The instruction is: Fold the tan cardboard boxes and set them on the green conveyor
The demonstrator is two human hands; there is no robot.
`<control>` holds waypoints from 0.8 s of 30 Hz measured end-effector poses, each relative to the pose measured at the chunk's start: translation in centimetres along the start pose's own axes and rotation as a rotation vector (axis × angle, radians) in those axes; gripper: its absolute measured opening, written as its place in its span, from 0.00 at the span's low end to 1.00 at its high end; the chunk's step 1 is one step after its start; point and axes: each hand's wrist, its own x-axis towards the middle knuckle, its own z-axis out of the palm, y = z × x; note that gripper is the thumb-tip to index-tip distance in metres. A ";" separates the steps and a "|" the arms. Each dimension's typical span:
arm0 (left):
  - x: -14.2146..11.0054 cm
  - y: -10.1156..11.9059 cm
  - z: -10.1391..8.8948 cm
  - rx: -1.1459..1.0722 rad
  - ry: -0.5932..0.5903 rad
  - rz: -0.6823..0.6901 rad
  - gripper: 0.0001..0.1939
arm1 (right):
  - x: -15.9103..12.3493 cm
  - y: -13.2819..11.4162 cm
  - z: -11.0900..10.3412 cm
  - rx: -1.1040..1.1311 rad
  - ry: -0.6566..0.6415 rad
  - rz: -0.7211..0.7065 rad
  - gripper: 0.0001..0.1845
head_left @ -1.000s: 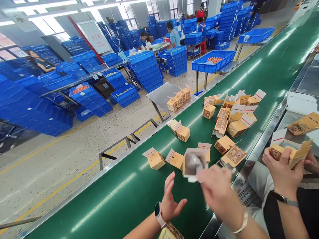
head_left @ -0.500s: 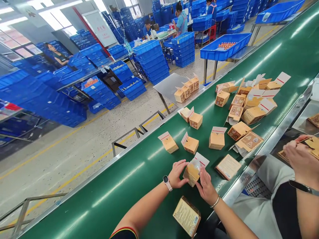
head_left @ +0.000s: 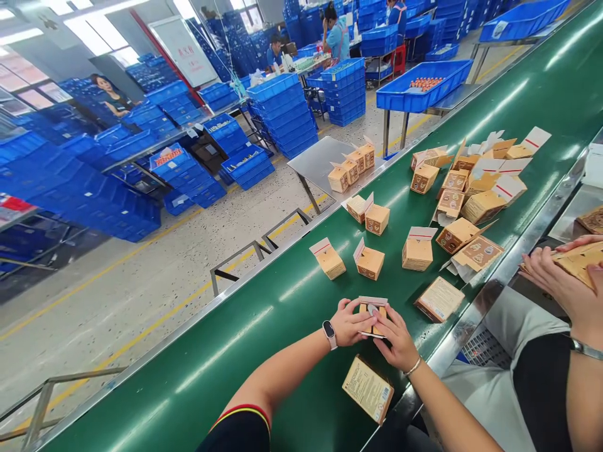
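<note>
On the green conveyor belt (head_left: 264, 370), the left hand (head_left: 346, 323) and right hand (head_left: 398, 345) press in from either side of a small kraft carton (head_left: 363, 317) (seemingly to keep its flaps folded), with a flat carton (head_left: 368, 389) lying just below the grip.

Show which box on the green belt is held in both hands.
The small box between the left hand and right hand; the others just lie on the belt.

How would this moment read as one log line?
left hand: holding kraft carton | right hand: holding same carton | surface: green conveyor belt
</note>
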 end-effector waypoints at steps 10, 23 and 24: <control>3.6 3.0 1.7 -0.633 0.402 -0.571 0.10 | 1.2 0.0 4.3 0.290 0.532 0.789 0.19; 7.1 2.0 0.4 -1.363 0.327 -1.324 0.13 | 3.9 2.8 4.3 0.697 0.215 1.075 0.18; 6.9 1.8 0.1 -1.367 0.323 -1.295 0.14 | 3.5 2.4 4.5 0.611 0.251 1.038 0.19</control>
